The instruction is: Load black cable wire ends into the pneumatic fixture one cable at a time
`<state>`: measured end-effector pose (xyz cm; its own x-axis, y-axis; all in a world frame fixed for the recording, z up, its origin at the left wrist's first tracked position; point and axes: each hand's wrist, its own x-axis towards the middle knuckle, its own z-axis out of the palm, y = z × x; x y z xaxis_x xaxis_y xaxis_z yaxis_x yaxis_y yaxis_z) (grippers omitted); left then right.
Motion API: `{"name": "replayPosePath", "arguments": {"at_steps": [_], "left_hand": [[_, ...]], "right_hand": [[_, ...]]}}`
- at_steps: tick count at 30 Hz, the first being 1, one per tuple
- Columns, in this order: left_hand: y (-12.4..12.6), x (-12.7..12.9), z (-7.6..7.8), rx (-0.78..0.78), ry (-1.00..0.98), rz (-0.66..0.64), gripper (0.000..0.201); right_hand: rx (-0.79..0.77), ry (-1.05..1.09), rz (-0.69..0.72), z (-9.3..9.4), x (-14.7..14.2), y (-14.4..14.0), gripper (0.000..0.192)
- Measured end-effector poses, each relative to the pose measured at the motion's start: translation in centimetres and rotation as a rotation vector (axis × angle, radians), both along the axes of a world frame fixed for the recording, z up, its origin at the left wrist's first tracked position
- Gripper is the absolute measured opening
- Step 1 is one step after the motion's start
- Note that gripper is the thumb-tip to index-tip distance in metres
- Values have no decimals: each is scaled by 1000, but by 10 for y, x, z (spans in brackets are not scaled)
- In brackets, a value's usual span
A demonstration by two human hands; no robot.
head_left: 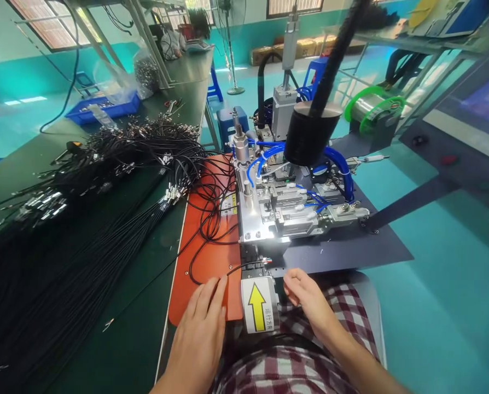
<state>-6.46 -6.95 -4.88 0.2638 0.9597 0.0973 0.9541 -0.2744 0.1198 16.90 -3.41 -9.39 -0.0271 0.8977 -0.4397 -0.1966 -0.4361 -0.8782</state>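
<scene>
My left hand (201, 323) lies with its fingers stretched out over the front of the orange plate (232, 295). Its fingertips touch or nearly touch a black cable (239, 267), which runs to the machine's front track. Stripped coloured wire ends (267, 261) show at that cable's tip. My right hand (304, 293) hovers right of the track, thumb and index finger drawn together, with nothing visible in them. Between my hands is a white cover (260, 306) bearing a yellow arrow. More loops of black cable (211, 219) lie on the orange plate.
Bundles of black cables (117, 219) cover the green bench at left, with a blue tray (103, 109) behind. The machine (294, 208) with cylinders and blue hoses rises ahead. A black lamp head (312, 134) overhangs it. A green-rimmed wire spool (373, 106) stands back right.
</scene>
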Motion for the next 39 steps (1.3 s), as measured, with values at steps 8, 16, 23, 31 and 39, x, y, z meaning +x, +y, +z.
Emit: {"name": "replayPosePath", "arguments": {"at_steps": [8, 16, 23, 31, 39], "left_hand": [[6, 7, 1, 78, 63, 44, 49], [8, 6, 0, 69, 18, 40, 52], [28, 6, 2, -40, -15, 65, 49], [68, 4, 2, -9, -110, 25, 52], [88, 0, -1, -9, -136, -59, 46]], "right_hand": [[-35, -11, -6, -12, 12, -16, 38], [-86, -25, -5, -22, 13, -21, 40], [-107, -45, 14, -23, 12, -22, 42], [-85, -38, 35, -25, 13, -27, 38], [-96, -107, -9, -55, 17, -40, 38]]}}
